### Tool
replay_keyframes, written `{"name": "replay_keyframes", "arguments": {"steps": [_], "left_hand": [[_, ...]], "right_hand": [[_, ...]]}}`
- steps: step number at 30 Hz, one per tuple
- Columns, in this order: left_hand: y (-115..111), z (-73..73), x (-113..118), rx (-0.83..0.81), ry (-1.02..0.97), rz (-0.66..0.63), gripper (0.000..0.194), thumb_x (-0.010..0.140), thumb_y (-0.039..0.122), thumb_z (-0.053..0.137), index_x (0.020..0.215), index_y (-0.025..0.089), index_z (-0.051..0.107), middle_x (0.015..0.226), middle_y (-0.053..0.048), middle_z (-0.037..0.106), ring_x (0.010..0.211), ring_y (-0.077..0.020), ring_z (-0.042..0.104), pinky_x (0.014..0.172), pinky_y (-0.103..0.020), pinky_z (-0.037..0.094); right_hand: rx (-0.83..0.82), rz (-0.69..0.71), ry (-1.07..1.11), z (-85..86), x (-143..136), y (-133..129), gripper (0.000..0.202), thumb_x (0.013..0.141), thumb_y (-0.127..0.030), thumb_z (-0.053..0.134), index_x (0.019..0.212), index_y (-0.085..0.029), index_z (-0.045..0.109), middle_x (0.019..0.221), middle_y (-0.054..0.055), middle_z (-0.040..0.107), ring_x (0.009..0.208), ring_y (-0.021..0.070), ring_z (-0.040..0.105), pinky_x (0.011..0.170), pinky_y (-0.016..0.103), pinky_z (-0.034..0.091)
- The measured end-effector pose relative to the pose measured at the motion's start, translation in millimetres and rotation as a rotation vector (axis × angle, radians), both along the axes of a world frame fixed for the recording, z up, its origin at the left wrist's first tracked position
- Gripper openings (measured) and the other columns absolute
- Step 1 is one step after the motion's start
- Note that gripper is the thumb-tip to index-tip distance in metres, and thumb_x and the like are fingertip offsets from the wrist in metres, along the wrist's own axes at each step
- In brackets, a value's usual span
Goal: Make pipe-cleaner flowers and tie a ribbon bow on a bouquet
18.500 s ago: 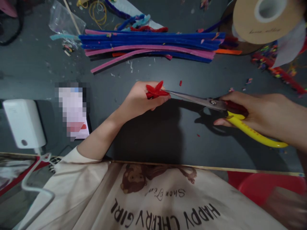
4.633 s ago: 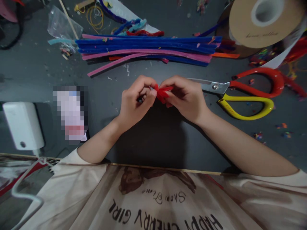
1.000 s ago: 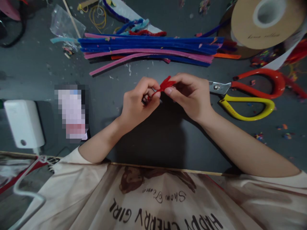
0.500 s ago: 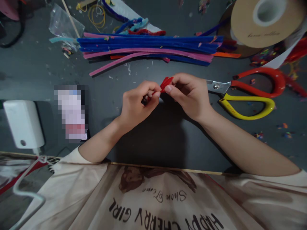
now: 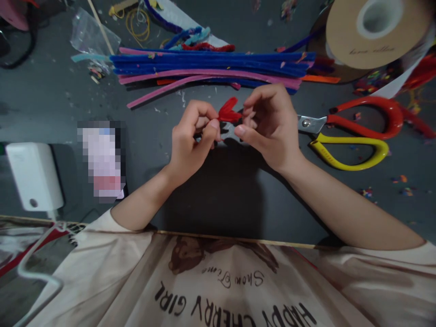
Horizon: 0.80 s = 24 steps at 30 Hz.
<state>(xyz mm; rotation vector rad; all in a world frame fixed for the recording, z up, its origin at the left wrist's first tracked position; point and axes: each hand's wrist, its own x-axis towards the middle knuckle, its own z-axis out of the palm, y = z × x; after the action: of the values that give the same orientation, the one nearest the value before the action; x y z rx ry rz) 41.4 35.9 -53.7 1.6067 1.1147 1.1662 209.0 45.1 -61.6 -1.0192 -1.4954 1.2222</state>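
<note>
One red looped piece point(image 5: 229, 111), upper centre of the frame, extends its long axis rightward and slightly upward from the pinching left hand point(image 5: 191, 141), the nearer, toward the right hand point(image 5: 275, 125), thumb and fingers parted.

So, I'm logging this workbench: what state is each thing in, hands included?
Red fuzzy piece: raised, ends spread in a V
Left hand: pinching the red fuzzy piece
Right hand: thumb and fingers apart
Scissors: lying down, handles spread, blades mostly hidden
Blue and pink stems: loosely bundled
Phone: lying flat, display pixelated
White device: cable attached
Spool: printed side up
Plastic bag: crumpled
</note>
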Motion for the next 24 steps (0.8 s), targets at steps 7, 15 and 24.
{"name": "replay_keyframes", "arguments": {"steps": [7, 15, 24], "left_hand": [[1.3, -2.2, -0.4, -0.030, -0.014, -0.041, 0.016, 0.093, 0.035, 0.044, 0.086, 0.022, 0.047, 0.060, 0.007, 0.056, 0.046, 0.0001, 0.050, 0.046, -0.012, 0.043], [3.9, -1.0, -0.9, 0.048, 0.205, -0.036, 0.020, 0.093, 0.036, 0.041, 0.084, 0.022, 0.052, 0.077, 0.003, 0.055, 0.051, -0.0006, 0.049, 0.050, -0.017, 0.044], [2.1, 0.7, -1.4, 0.090, 0.119, -0.030, 0.016, 0.090, 0.040, 0.048, 0.093, 0.025, 0.052, 0.075, 0.003, 0.051, 0.055, -0.0031, 0.050, 0.055, -0.020, 0.045]], "right_hand": [[0.005, 0.130, 0.001, 1.4, -0.2, 1.2, 0.039, 0.078, -0.035, 0.066, 0.113, -0.030, 0.049, 0.092, -0.002, 0.059, 0.074, 0.0099, 0.055, 0.069, 0.027, 0.049], [0.015, 0.107, -0.026, 0.1, 1.3, 0.1, 0.038, 0.077, -0.044, 0.067, 0.108, -0.025, 0.054, 0.096, 0.000, 0.062, 0.077, 0.0110, 0.058, 0.070, 0.029, 0.052], [0.066, 0.029, -0.090, 2.8, -1.5, -3.5, 0.016, 0.082, -0.034, 0.064, 0.092, -0.022, 0.060, 0.076, -0.002, 0.057, 0.061, 0.0066, 0.050, 0.057, 0.024, 0.045]]}}
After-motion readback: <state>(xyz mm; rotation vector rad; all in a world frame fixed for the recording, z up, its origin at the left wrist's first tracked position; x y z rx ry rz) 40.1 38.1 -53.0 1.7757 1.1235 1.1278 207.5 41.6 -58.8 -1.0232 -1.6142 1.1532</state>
